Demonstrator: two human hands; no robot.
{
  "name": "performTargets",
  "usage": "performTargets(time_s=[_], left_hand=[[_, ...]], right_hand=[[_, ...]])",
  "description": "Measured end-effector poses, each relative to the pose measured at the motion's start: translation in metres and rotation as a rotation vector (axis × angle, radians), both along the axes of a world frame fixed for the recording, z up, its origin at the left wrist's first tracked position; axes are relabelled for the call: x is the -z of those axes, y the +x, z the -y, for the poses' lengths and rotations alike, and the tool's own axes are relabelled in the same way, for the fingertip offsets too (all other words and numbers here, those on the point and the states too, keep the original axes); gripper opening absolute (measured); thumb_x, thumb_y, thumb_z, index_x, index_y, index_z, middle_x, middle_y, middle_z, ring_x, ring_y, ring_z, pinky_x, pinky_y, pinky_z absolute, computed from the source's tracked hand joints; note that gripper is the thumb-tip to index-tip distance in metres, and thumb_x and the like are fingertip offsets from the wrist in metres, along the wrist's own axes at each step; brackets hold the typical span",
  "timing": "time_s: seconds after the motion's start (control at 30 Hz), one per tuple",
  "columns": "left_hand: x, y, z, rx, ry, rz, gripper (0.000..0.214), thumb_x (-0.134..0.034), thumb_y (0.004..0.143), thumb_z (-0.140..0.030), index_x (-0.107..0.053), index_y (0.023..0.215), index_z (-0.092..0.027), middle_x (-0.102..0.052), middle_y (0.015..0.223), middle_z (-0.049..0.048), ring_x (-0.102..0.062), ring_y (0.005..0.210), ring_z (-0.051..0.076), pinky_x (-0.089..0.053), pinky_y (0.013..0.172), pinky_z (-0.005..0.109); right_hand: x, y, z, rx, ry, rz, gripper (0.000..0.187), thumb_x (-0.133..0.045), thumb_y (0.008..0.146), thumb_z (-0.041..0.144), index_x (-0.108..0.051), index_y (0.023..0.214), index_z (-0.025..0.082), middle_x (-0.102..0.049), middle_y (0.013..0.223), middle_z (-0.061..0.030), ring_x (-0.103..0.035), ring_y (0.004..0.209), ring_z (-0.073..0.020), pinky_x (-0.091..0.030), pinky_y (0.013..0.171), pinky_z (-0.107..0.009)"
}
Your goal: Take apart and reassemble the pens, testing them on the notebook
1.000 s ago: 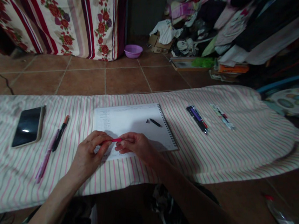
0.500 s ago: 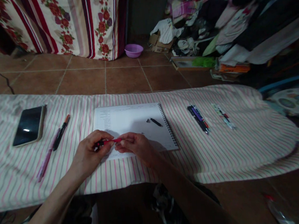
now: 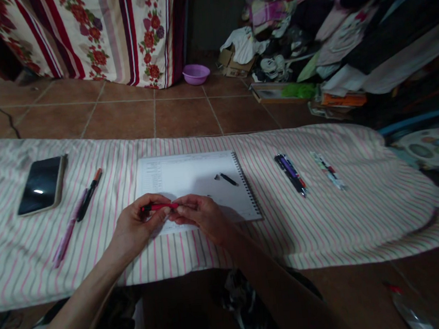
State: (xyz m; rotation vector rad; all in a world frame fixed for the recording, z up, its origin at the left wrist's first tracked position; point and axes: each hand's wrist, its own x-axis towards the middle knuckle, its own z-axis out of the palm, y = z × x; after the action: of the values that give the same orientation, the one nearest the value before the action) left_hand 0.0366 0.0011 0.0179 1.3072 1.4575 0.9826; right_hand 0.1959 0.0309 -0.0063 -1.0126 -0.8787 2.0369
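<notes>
Both my hands meet over the near edge of a spiral notebook [image 3: 197,174] lying on a striped cloth [image 3: 325,216]. My left hand [image 3: 138,226] and my right hand [image 3: 199,215] pinch the two ends of a thin red pen [image 3: 160,207], held level between the fingertips. A short black pen piece [image 3: 228,179] and a tiny dark bit [image 3: 216,177] lie on the open page, beyond my right hand.
A dark phone [image 3: 41,184] lies at the cloth's left, with a black-and-orange pen [image 3: 89,194] and a pink pen [image 3: 66,233] beside it. Several pens [image 3: 291,174] and a white pen [image 3: 328,170] lie to the right. A purple bowl [image 3: 196,74] and piled clothes sit on the tiled floor.
My left hand has shifted its grip along the red pen, so more of the pen shows between the hands. The hands stay in the same spot.
</notes>
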Motion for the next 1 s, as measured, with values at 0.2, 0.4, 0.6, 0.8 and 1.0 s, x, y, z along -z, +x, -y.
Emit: performTargets(time_s=[0.2, 0.4, 0.6, 0.8, 1.0], left_hand=[[-0.004, -0.001, -0.001, -0.07, -0.027, -0.016, 0.025, -0.068, 0.066, -0.037, -0.064, 0.08, -0.016, -0.069, 0.073, 0.003, -0.063, 0.064, 0.015, -0.051, 0.061, 0.026], [-0.01, 0.001, -0.001, -0.096, -0.044, -0.012, 0.027, -0.07, 0.064, -0.038, -0.064, 0.077, -0.015, -0.069, 0.07, 0.003, -0.063, 0.062, 0.014, -0.052, 0.061, 0.026], [-0.009, 0.001, -0.001, -0.129, -0.037, 0.075, 0.026, -0.072, 0.062, -0.037, -0.064, 0.074, -0.015, -0.068, 0.068, 0.0026, -0.062, 0.061, 0.014, -0.052, 0.063, 0.026], [-0.008, 0.001, -0.001, -0.15, -0.034, 0.062, 0.027, -0.072, 0.061, -0.039, -0.063, 0.073, -0.016, -0.069, 0.07, 0.003, -0.063, 0.063, 0.015, -0.053, 0.064, 0.028], [-0.007, 0.0, -0.001, -0.143, -0.061, 0.093, 0.029, -0.072, 0.062, -0.04, -0.063, 0.075, -0.016, -0.069, 0.068, 0.0035, -0.064, 0.062, 0.016, -0.054, 0.065, 0.03]], right_hand=[[-0.003, 0.001, 0.001, -0.001, 0.004, 0.015, 0.028, -0.074, 0.061, 0.031, -0.064, 0.08, 0.014, -0.069, 0.073, -0.0026, -0.067, 0.07, -0.014, -0.053, 0.078, -0.034], [-0.003, 0.001, 0.001, -0.032, 0.008, 0.001, 0.028, -0.074, 0.06, 0.031, -0.064, 0.08, 0.013, -0.069, 0.073, -0.0028, -0.067, 0.07, -0.0142, -0.052, 0.081, -0.035], [-0.005, 0.001, 0.001, -0.018, -0.001, 0.008, 0.031, -0.074, 0.06, 0.031, -0.064, 0.082, 0.012, -0.069, 0.073, -0.0034, -0.067, 0.07, -0.0144, -0.052, 0.08, -0.035], [-0.004, 0.001, 0.001, -0.018, -0.003, 0.003, 0.029, -0.074, 0.06, 0.03, -0.064, 0.082, 0.013, -0.069, 0.072, -0.0027, -0.067, 0.069, -0.0143, -0.052, 0.081, -0.035], [-0.001, 0.002, 0.0, -0.016, 0.006, 0.002, 0.027, -0.073, 0.062, 0.03, -0.064, 0.081, 0.014, -0.069, 0.07, -0.0021, -0.067, 0.069, -0.0138, -0.053, 0.078, -0.033]])
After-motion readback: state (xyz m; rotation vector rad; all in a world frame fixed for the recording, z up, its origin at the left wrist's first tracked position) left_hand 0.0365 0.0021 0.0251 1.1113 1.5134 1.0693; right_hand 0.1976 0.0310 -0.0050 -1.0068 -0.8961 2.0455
